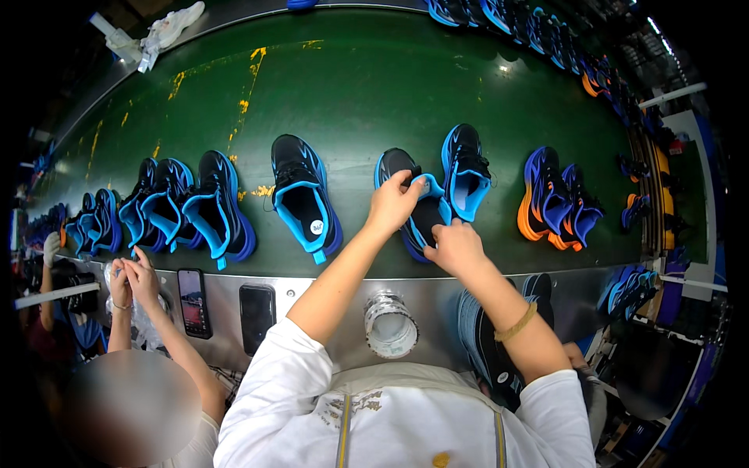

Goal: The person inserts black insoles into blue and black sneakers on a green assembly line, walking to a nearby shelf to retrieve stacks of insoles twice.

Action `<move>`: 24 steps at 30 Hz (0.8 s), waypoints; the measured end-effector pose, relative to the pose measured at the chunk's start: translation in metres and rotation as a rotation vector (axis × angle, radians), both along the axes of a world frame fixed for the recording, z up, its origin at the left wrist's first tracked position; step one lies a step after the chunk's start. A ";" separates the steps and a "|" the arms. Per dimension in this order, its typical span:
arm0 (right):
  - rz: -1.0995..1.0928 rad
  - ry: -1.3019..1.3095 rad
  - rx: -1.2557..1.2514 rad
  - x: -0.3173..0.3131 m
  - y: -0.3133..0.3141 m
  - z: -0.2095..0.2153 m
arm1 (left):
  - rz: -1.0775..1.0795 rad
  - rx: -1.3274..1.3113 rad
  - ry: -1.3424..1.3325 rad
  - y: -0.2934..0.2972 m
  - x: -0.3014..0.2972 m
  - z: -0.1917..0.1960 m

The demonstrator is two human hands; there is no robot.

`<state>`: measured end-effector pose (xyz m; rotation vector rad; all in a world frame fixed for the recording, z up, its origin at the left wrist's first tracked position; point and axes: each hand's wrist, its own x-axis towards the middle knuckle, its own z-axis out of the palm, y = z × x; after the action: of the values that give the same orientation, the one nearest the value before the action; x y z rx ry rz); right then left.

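On the green belt in front of me lies a black and blue sneaker (427, 220), toe pointing away. My left hand (394, 201) is closed on its tongue and lace area, thumb and fingertips pinched together. At the heel end, my right hand (456, 246) grips the collar with curled fingers; its fingertips are partly hidden. Just beyond to the right stands another black and blue sneaker (466, 171), touched by neither hand. A third sneaker (303, 195), with a round white sticker on its insole, sits apart to the left.
More blue sneakers (212, 203) line up at left; an orange and purple pair (544, 195) stands at right. A round whitish container (390, 326) and two phones (193, 300) rest on the metal ledge (343, 292). A co-worker's hands (136, 279) are at left.
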<state>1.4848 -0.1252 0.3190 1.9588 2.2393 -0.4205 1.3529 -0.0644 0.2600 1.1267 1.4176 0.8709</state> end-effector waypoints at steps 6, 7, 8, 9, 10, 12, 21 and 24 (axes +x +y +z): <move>0.334 0.247 -0.041 0.012 0.015 -0.025 | -0.029 0.069 0.018 0.001 -0.006 -0.012; 0.353 0.257 0.012 0.010 0.017 -0.033 | -0.060 0.033 -0.025 0.003 -0.008 -0.007; 0.350 0.255 0.012 0.009 0.020 -0.044 | -0.091 0.002 -0.069 0.005 -0.007 -0.006; 0.350 0.230 0.076 0.010 0.023 -0.055 | -0.095 0.003 -0.072 0.005 -0.004 -0.006; 0.354 0.212 0.137 0.006 0.026 -0.060 | -0.082 0.058 -0.066 0.004 -0.004 -0.009; 0.365 0.148 0.085 0.007 0.030 -0.067 | -0.069 0.111 -0.058 0.005 -0.004 -0.014; 0.581 -0.243 -0.347 0.006 0.047 -0.069 | -0.161 0.017 -0.065 0.001 -0.007 0.000; 0.573 -0.252 -0.367 -0.001 0.050 -0.065 | -0.110 0.025 -0.134 -0.002 -0.008 0.002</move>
<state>1.4841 -0.0751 0.2536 1.0683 2.2272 -0.4351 1.3447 -0.0663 0.2619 1.1327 1.2266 0.8715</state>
